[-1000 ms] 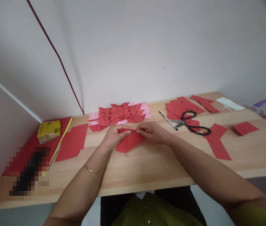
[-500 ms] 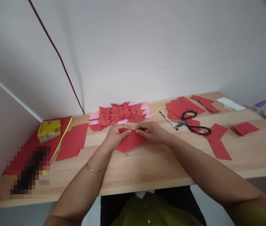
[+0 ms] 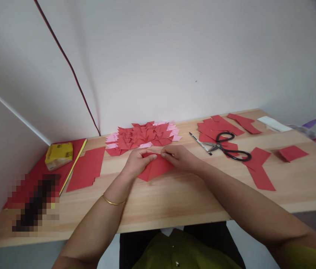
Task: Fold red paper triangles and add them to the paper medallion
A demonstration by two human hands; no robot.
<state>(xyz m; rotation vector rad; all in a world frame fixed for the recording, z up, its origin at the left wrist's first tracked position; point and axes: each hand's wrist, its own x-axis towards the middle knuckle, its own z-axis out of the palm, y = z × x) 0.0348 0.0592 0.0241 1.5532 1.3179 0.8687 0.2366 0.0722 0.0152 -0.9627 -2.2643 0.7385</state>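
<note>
A creased piece of red paper (image 3: 157, 168) is held just above the middle of the wooden table. My left hand (image 3: 140, 162) pinches its upper left edge between thumb and fingers. Close beside it, my right hand (image 3: 179, 157) pinches the top edge on the right. The two thumbs are a small gap apart, and the paper's lower point hangs toward me. Right behind my hands lies a pile of folded red and pink paper pieces (image 3: 143, 135).
Black-handled scissors (image 3: 222, 146) and a pen (image 3: 200, 143) lie right of my hands among red paper scraps (image 3: 260, 168). A folded red piece (image 3: 293, 152) is farther right. Left are a red sheet (image 3: 87, 168) and a yellow packet (image 3: 59, 155). A wall stands behind the table (image 3: 174, 209).
My right thumb and fingers have shifted very slightly at the top edge of the red paper. Both hands keep their hold, and the other things have not moved.
</note>
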